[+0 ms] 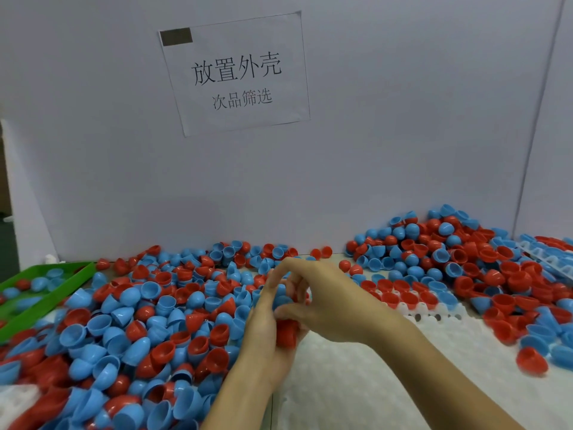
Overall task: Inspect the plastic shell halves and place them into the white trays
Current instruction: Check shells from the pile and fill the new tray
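Near table centre, left hand point(263, 330) cups red shell point(286, 333), right hand point(313, 293) pinches blue shell point(280, 301); likely light, stiff, slick: hold by rim

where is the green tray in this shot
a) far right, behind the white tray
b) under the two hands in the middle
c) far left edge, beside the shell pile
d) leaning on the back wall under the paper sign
c: the green tray lies at the far left edge, next to the heap of red and blue shell halves, with a few shells lying in it.
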